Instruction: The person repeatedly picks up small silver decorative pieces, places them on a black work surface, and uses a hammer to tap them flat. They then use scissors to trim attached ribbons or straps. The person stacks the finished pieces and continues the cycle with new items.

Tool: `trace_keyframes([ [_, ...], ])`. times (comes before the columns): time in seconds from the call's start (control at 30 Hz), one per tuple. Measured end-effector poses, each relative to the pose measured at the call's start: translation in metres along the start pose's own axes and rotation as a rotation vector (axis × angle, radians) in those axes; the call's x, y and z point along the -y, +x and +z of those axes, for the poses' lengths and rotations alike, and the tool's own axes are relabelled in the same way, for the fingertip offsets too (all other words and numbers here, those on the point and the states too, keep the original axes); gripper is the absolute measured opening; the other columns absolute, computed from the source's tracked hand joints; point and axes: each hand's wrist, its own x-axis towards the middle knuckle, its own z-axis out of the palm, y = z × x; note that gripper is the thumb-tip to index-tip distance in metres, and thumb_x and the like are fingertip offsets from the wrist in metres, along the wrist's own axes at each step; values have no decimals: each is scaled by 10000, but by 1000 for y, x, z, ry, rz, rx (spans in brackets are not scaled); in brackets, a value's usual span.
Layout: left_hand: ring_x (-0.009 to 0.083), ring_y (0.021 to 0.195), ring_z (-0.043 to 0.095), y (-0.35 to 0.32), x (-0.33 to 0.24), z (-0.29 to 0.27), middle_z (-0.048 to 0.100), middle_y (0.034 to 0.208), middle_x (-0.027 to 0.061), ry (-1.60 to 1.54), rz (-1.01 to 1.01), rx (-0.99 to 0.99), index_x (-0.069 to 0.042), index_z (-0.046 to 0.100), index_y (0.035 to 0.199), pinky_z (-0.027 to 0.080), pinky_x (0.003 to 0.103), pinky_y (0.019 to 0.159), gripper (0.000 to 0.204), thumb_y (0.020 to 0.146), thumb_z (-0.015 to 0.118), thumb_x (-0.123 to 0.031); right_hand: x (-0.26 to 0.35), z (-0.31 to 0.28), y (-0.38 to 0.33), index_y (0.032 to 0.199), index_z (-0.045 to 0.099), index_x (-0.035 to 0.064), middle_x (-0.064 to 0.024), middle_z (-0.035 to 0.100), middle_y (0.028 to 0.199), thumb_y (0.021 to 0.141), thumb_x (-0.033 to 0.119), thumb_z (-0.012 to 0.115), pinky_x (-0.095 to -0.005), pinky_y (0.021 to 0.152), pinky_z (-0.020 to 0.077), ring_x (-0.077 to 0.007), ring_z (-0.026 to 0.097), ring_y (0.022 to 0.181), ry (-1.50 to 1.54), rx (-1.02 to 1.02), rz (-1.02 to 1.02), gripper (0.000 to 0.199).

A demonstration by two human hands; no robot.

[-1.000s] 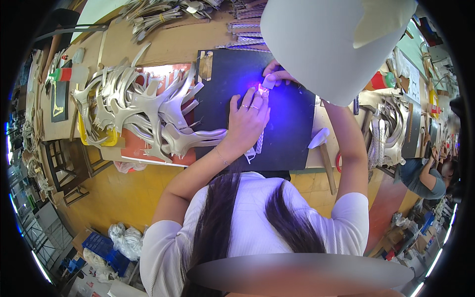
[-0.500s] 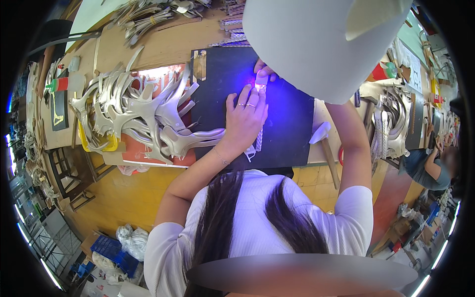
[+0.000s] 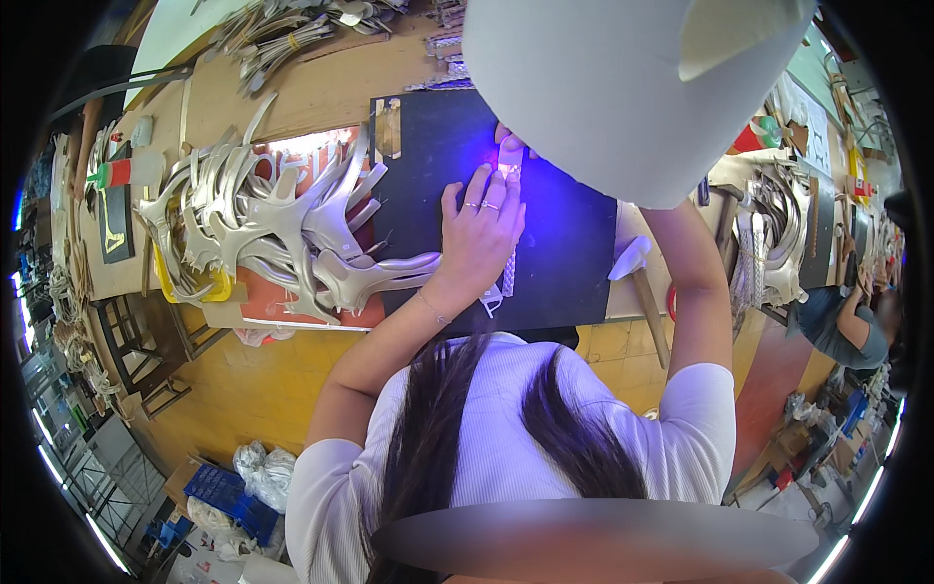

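A narrow silvery braided strap lies on the black mat, its far end washed out by blue-violet light. My left hand, with two rings, is over the strap; its fingertips press on the lit part while the thumb stands apart. At the far end, the fingertips of my right hand close around a small pale flat end piece. A large white lampshade-like cover hides most of that hand. A small pale tag lies beside the strap's near end.
Many silvery cut strap pieces are heaped at the left, reaching onto the mat. A hammer with a white head lies right of the mat. Bundled strips are at the back, more pieces at the right. Another person is far right.
The view has shifted very slightly. Both hands keep nearly the same place on the strap, and a little less of my right hand shows past the white cover.
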Motion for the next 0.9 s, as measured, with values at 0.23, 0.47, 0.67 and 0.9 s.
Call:
trace_keyframes([
  [0.23,313,1221,516,2,2,3,590,1181,181,-82,31,22,47,626,1195,408,471,1016,410,876,664,-207,-1,4,-6,1003,691,25,-115,713,819,880,115,633,-317,702,550,-197,690,719,-33,-14,-1,163],
  [0.47,330,1193,518,2,1,-1,575,1180,181,-41,23,25,55,611,1224,415,469,999,439,873,666,-203,-1,4,-9,1003,691,29,-116,712,818,880,117,633,-321,704,547,-202,689,717,-70,-23,-8,162],
  [0.67,340,1227,504,2,0,0,549,1251,194,-70,-3,43,66,599,1236,407,474,1026,443,890,652,-205,0,2,-10,1003,690,33,-116,711,818,880,119,632,-324,707,546,-205,688,716,-95,-38,-14,161],
  [0.9,358,1332,453,-3,3,8,537,1336,225,-169,15,138,98,580,1247,343,483,1135,420,924,615,-169,-2,4,-14,1003,690,37,-117,710,818,880,121,632,-328,709,543,-210,686,715,-131,-62,-20,160],
])
